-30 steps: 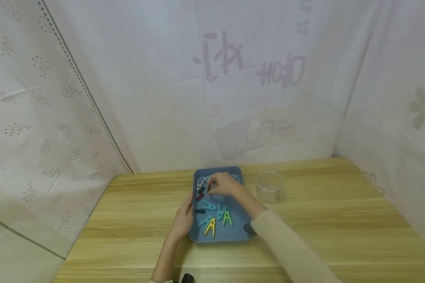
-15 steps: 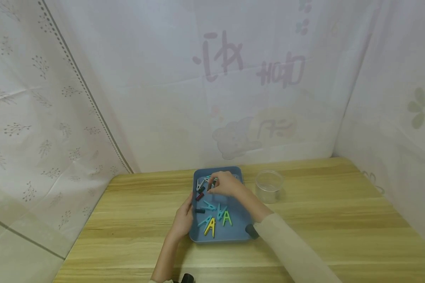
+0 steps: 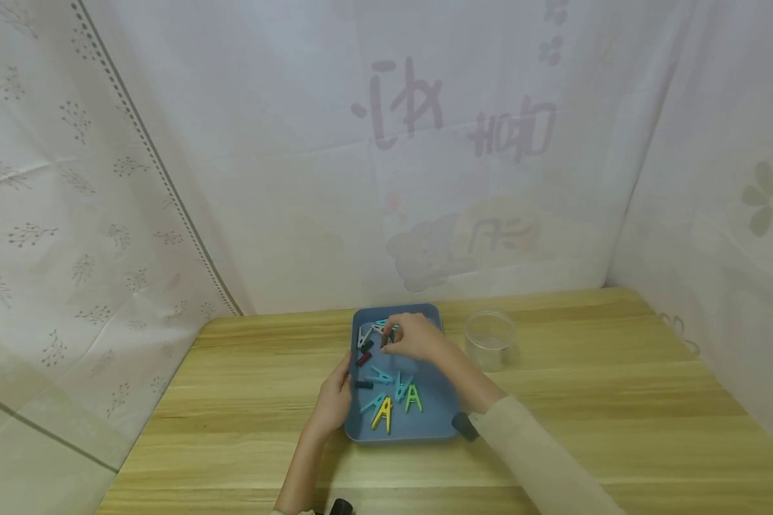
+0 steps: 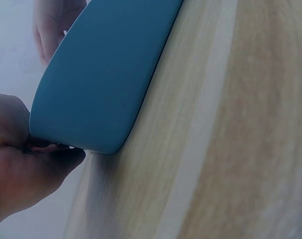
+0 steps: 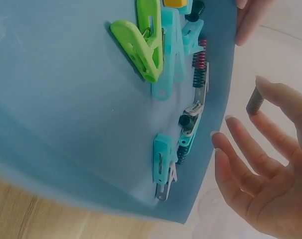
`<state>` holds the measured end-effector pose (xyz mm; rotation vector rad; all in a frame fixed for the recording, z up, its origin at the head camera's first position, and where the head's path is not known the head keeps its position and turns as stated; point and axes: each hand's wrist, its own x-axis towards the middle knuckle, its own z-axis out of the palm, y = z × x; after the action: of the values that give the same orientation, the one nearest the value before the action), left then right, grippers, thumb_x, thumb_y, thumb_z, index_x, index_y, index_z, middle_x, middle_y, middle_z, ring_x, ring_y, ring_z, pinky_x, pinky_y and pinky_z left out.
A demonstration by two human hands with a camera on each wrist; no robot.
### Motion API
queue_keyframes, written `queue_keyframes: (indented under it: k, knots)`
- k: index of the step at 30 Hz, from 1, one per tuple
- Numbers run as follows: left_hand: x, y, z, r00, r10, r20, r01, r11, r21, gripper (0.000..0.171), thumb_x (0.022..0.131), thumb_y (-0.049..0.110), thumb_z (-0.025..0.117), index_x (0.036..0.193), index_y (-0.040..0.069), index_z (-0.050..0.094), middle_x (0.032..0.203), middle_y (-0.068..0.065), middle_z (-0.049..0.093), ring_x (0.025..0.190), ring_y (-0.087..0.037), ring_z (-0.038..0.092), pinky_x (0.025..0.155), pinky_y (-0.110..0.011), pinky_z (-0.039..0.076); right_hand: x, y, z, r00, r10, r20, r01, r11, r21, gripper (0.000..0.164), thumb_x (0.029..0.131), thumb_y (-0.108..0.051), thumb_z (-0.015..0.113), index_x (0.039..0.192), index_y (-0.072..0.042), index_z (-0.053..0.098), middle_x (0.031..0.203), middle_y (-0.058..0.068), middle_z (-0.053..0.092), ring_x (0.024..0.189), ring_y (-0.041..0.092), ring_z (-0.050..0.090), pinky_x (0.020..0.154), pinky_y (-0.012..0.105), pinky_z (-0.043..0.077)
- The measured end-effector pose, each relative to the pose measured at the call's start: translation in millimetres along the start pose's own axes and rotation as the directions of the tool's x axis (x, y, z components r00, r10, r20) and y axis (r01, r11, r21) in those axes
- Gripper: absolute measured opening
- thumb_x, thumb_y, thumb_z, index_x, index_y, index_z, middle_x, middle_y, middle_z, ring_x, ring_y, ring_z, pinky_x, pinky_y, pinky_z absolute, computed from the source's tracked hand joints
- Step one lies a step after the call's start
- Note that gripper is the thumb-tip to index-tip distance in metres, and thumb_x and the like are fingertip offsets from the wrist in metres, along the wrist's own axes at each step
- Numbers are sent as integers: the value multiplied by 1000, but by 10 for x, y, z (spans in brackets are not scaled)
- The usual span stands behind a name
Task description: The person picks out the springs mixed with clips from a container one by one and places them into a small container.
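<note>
Over the far half of the blue tray point(image 3: 434, 422), my right hand point(image 3: 415, 336) pinches a small dark spring point(image 5: 255, 102) between thumb and index finger, the other fingers loosely bent. My left hand point(image 3: 332, 404) grips the tray's left side wall, its thumb and fingers about the edge in the left wrist view. Inside the tray lie a red spring point(image 3: 363, 358), a dark spring point(image 3: 364, 385) and a green clothespin point(image 5: 146, 45). A yellow clothespin point(image 3: 383, 415), several light-blue clothespins point(image 3: 381, 375) and a white clothespin point(image 3: 363, 336) lie there too. My right hand hides part of the tray's far end.
A clear round plastic container point(image 3: 489, 340) stands right of the tray on the wooden table point(image 3: 245, 400). Behind the table hangs a pale printed curtain point(image 3: 296, 179), with more cloth at both sides.
My right hand, with the spring in its fingers, has shifted slightly to the right. The left hand and the tray have stayed in place.
</note>
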<state>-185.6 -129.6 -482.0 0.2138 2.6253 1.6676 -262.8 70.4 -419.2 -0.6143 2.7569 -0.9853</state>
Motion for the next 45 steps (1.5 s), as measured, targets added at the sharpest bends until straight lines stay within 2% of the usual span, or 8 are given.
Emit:
queue_keyframes:
  k: [6, 18, 25, 36, 40, 45]
  knots:
    - [-4, 9, 4, 1000, -9, -1, 9, 1000, -6, 50, 106, -1, 31, 154, -8, 26, 160, -27, 27, 148, -44, 23, 120, -59, 22, -57, 9, -29, 999, -3, -38, 2, 1000, -18, 24, 84, -25, 82, 103, -16, 71, 84, 2, 67, 69, 14, 59, 58, 30, 50]
    - [-15, 1, 9, 999, 31, -10, -31, 999, 12, 49, 104, -6, 31, 152, -12, 27, 157, -31, 30, 146, -46, 27, 118, -60, 26, -163, 30, -90, 995, -9, -95, 8, 1000, -9, 26, 83, -27, 82, 103, -17, 71, 90, 3, 70, 74, 15, 63, 62, 30, 53]
    - [-13, -2, 11, 1000, -5, -14, 5, 1000, -6, 49, 105, -3, 31, 154, -7, 28, 159, -27, 29, 148, -45, 24, 120, -59, 22, -243, 29, -130, 994, -3, -106, 3, 1000, -6, 28, 84, -28, 82, 106, -16, 70, 87, 1, 70, 72, 13, 62, 60, 28, 52]
    - [-4, 7, 4, 1000, -12, -6, 12, 999, -36, 50, 105, -2, 32, 155, -7, 27, 161, -24, 27, 149, -43, 22, 122, -57, 20, -324, 50, -146, 993, 42, -112, -38, 999, 39, 26, 85, -28, 80, 107, -17, 70, 90, 0, 69, 73, 13, 62, 59, 29, 51]
    - [0, 14, 1, 1000, -2, -10, 2, 1000, -19, 50, 105, -2, 33, 154, -8, 27, 160, -25, 28, 148, -44, 23, 121, -58, 21, -359, 71, -155, 989, 56, -136, -52, 998, 30, 25, 85, -29, 79, 107, -19, 70, 90, -1, 69, 75, 15, 61, 59, 30, 50]
    - [-4, 28, -11, 1000, 3, -21, -3, 1000, 21, 50, 105, -2, 35, 154, -8, 27, 159, -26, 30, 147, -44, 26, 120, -58, 23, -422, 81, -186, 983, 57, -174, -55, 998, 16, 29, 85, -29, 80, 110, -18, 70, 96, 5, 71, 84, 20, 65, 64, 34, 53]
